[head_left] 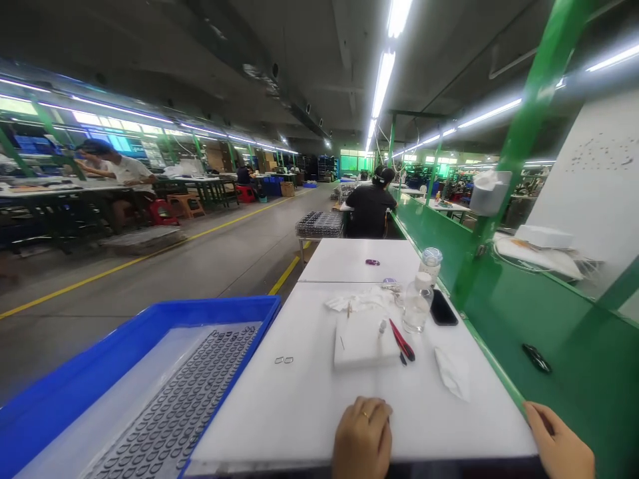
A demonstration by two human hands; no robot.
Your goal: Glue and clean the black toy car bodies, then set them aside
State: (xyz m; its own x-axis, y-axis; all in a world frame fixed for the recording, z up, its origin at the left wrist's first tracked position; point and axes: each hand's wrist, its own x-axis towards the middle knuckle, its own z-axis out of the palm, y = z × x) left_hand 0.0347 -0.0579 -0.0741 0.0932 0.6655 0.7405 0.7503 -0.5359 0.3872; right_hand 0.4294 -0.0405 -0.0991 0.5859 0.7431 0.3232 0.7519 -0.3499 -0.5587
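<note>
My left hand (363, 436) rests palm down on the near part of the white table (279, 412), its fingers curled together, a ring on one of them. Nothing shows in it, though its underside is hidden. At the table's right edge, my right hand (562, 442) has its fingers bent over the green partition edge (509, 386). Beyond my left hand lies a white foam block (362, 342) with a small thin pin-like piece on it. A red utility knife (402, 340) and a small white-capped vial (382, 326) are at its right. Two small metal frames (284, 360) lie left of the block.
A blue bin (164, 309) on the left holds rows of small dark frames (184, 392). Clear bottles (417, 306), a black phone (443, 308) and white tissue (452, 374) are at the right. A person in black (370, 206) sits ahead.
</note>
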